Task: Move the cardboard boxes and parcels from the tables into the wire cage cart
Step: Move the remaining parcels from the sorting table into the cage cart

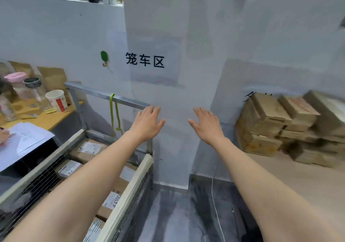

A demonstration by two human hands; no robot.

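Right now both of your arms reach straight ahead, and your left hand (147,122) and right hand (207,124) hang in front of the grey wall (186,36) with fingers straight, slightly spread and holding nothing. Your left hand is over the far corner of the wire cage cart (128,191) at lower left, where labelled parcels (87,149) lie flat inside. To your right, stacked cardboard boxes (268,111), blurred, sit against the wall on a pale table (302,185). A green cord (112,114) hangs from the cart's top rail. Beside the cart on the left, a wooden desk (54,118) holds a paper cup (57,99), clear jars (35,94) and white papers (28,137).
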